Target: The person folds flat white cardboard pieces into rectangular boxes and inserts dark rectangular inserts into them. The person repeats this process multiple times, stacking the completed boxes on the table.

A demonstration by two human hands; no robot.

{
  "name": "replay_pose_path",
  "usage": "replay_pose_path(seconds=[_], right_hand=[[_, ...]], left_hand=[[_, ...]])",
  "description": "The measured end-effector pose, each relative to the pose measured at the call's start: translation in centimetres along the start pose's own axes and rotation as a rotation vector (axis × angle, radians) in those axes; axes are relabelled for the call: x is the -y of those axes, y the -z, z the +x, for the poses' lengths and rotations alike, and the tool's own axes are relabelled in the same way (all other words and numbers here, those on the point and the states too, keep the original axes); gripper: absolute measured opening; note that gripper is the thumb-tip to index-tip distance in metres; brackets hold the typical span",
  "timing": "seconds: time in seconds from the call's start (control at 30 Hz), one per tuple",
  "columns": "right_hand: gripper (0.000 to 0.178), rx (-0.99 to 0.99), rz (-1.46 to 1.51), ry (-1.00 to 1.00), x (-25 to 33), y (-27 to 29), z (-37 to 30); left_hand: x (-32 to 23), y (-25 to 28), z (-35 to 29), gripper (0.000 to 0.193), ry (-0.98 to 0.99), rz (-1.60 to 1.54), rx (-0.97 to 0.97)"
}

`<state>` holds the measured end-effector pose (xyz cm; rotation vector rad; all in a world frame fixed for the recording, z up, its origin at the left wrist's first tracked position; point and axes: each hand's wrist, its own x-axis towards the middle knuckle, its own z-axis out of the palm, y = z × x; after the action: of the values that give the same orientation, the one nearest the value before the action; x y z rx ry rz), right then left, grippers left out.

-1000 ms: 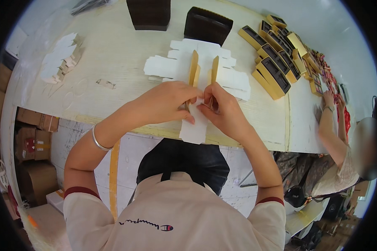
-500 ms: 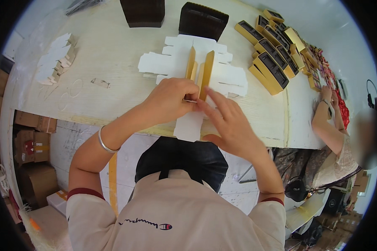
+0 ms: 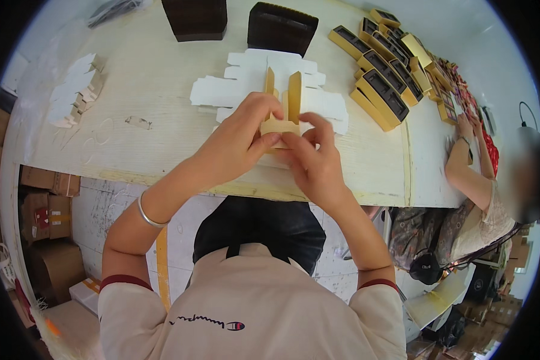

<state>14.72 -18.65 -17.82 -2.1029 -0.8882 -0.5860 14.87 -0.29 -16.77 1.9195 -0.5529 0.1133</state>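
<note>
Since the frame half a second earlier, the white flap that lay toward the table's near edge has been turned up, and a gold end wall now crosses the near end of the gold box (image 3: pixel 280 126). The right hand (image 3: pixel 318 159), spread then, is now bent in at the near right corner; whether it pinches cannot be told. The left hand (image 3: pixel 246 135) appears to pinch the end wall at the near left corner.

Location: by the middle of the table's (image 3: pixel 150 78) near edge, side walls upright.

Handling, as judged: light, fairly stiff card, smooth faced, liable to crease; best held by both side walls close to the near corners.

Surroundings: white card blanks (image 3: pixel 213 91) lie just beyond, crowding the far end. Two dark brown holders (image 3: pixel 282 30) (image 3: pixel 197 19) stand toward the far edge; gold boxes with black inserts (image 3: pixel 381 96) lie toward the right, well apart.
</note>
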Motion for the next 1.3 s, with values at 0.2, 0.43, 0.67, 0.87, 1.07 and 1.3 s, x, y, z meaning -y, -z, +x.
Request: replay_pose_path(seconds=[0.2,0.43,0.67,0.87,1.07,1.3], right_hand=[[0.018,0.242,-0.236,0.103,-0.2,0.6,0.0],[0.016,0.547,0.398,-0.133,-2.1,3.6,3.2],[0.013,0.246,-0.452,0.36,-5.8,5.3,5.8],[0.013,0.409,-0.085,-0.072,1.6,2.9,3.5],[0.045,0.471,0.048,0.075,-1.1,5.8,3.4],[0.037,0.662,0.064,0.083,-3.0,4.9,3.3]], left_hand=[[0.6,-1.0,-1.7,0.01,-0.131,0.2,0.006],[-0.5,1.6,0.3,0.012,-0.027,0.342,0.218],[-2.6,5.6,2.8,0.028,-0.434,0.853,-0.004],[-3.1,1.6,-0.1,0.033,-0.255,0.722,0.051],[0.5,4.9,0.5,0.031,-0.117,0.416,0.371],[-0.9,4.2,0.3,0.027,-0.064,0.321,0.339]])
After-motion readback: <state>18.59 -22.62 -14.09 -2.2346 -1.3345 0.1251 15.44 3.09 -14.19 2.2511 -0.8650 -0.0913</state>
